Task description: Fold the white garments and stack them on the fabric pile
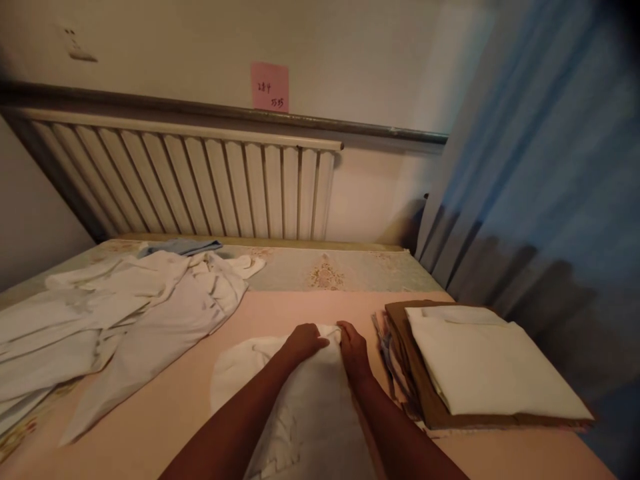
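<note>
A white garment [310, 413] lies flat on the pink bed sheet [165, 407] right in front of me. My left hand [304, 342] and my right hand [354, 348] sit side by side at its far edge, fingers closed on the cloth. Both forearms stretch over the garment and hide part of it.
A heap of unfolded white clothes [115, 313] with a blue piece [180, 247] lies at the left. A stack of folded cloth, white [490, 363] over brown [425, 393], sits at the right. A radiator [190, 183] and a pink note [270, 87] are on the far wall; a blue curtain [550, 187] hangs right.
</note>
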The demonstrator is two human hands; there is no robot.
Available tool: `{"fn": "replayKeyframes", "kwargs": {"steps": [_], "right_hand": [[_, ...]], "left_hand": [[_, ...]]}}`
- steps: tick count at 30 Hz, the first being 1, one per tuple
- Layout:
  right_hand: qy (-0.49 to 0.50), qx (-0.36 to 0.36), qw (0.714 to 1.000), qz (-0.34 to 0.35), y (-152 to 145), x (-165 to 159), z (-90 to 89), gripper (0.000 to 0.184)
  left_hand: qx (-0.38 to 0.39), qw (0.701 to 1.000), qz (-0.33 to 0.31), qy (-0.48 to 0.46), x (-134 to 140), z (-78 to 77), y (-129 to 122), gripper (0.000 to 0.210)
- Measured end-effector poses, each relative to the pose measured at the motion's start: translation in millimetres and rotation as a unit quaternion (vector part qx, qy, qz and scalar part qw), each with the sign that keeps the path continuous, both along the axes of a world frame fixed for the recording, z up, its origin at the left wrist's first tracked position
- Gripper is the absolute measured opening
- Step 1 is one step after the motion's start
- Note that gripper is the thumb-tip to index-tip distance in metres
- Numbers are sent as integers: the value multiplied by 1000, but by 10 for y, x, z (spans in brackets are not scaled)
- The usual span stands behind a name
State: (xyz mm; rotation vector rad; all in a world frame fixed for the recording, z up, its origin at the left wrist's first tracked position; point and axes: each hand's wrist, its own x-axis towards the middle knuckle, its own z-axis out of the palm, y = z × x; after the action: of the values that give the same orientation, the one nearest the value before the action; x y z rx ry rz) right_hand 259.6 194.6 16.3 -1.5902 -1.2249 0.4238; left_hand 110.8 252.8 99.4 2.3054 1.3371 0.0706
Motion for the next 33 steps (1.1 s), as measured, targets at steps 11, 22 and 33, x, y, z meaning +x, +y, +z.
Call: {"fn": "replayKeyframes", "kwargs": {"steps": [11,22,33], "right_hand": [[92,48,995,14,-33,-28,68,28],[86,44,995,38,-18,-32,81,24],[70,41,995,62,7,-11,26,22]], "left_hand": [[69,997,19,-4,156,-2,-255,16],[166,985,6,-42,174,-66,-448,9],[92,987,34,-128,220,-223,-431,14]]}}
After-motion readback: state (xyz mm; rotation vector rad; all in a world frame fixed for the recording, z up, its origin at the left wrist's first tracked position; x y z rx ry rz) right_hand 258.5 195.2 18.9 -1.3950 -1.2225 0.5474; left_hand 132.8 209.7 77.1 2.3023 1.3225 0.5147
